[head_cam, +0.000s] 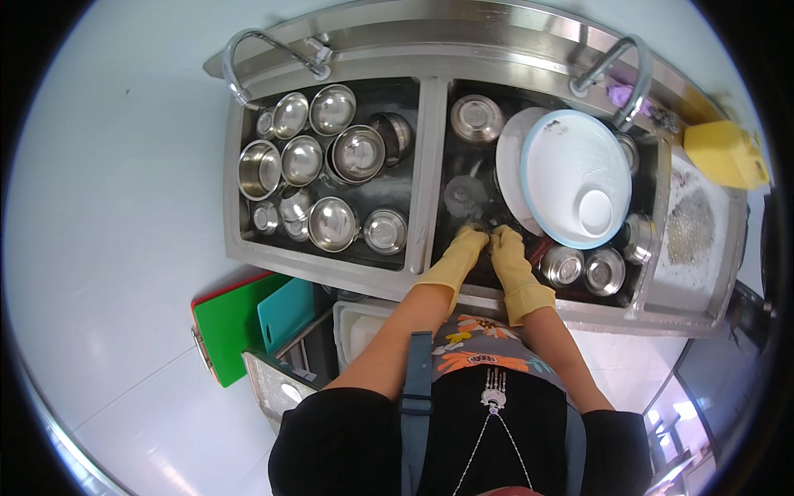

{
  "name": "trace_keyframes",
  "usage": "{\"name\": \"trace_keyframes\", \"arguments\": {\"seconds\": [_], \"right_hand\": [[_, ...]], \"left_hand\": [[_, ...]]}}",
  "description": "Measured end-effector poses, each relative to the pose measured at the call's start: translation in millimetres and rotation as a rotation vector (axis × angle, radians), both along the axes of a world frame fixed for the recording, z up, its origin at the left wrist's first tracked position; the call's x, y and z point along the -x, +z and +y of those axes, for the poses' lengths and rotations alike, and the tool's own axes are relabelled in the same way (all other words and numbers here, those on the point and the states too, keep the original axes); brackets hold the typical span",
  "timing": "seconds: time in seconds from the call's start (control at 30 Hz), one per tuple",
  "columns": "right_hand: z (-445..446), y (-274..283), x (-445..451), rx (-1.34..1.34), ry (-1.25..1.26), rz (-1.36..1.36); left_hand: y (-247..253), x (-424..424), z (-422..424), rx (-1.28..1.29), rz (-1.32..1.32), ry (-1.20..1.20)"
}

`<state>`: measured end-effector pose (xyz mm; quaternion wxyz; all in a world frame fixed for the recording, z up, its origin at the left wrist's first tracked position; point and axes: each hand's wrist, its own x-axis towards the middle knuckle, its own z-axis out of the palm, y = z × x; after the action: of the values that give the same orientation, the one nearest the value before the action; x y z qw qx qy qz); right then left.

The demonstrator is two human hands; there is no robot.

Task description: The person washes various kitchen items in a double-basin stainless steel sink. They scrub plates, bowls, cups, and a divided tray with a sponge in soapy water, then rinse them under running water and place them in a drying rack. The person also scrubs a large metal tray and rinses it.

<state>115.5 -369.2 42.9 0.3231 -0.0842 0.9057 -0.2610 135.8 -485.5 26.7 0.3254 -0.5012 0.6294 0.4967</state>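
Both my hands wear yellow rubber gloves and reach down into the right basin (428, 186) of a stainless steel sink. My left hand (466, 247) and my right hand (510, 249) are close together, fingertips low in the dark basin. Whether they grip anything is hidden by the gloves and the dark surface. Just beyond my left hand lies a pale round shape (466, 197), perhaps a drain or a submerged dish. To the right of my hands rests a large white dish with a blue rim (570, 167), a small white bowl (595, 212) in it. A white plate (516, 170) sticks out beneath.
Several steel bowls (360, 154) and pots (259, 169) fill the left basin. Upturned steel bowls (561, 265) surround the white dish. Curved faucets (642, 74) overhang both basins. A yellow jug (722, 152) stands at right. Green (232, 328) and turquoise cutting boards (286, 313) stand below left.
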Motion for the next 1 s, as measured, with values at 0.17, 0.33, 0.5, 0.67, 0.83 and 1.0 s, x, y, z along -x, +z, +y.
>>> {"name": "trace_keyframes", "arguments": {"seconds": [0.17,0.33,0.5,0.67,0.83,1.0], "right_hand": [[0,21,14,-0.161,0.613,-0.04],[16,-10,30,0.162,0.033,-0.267],[15,29,34,0.635,-0.503,-0.364],[40,79,50,0.844,-0.823,-0.4],[77,117,78,1.12,-0.874,-0.414],[55,107,68,1.275,-0.942,-0.542]], "left_hand": [[-9,-6,-3,-0.102,-0.002,-0.044],[-12,3,1,-0.315,0.081,-0.002],[-5,18,31,-0.432,0.208,0.039],[-7,9,55,-0.181,0.218,-0.124],[-13,18,71,-0.087,0.206,-0.228],[-31,40,75,-0.074,0.207,-0.292]]}}
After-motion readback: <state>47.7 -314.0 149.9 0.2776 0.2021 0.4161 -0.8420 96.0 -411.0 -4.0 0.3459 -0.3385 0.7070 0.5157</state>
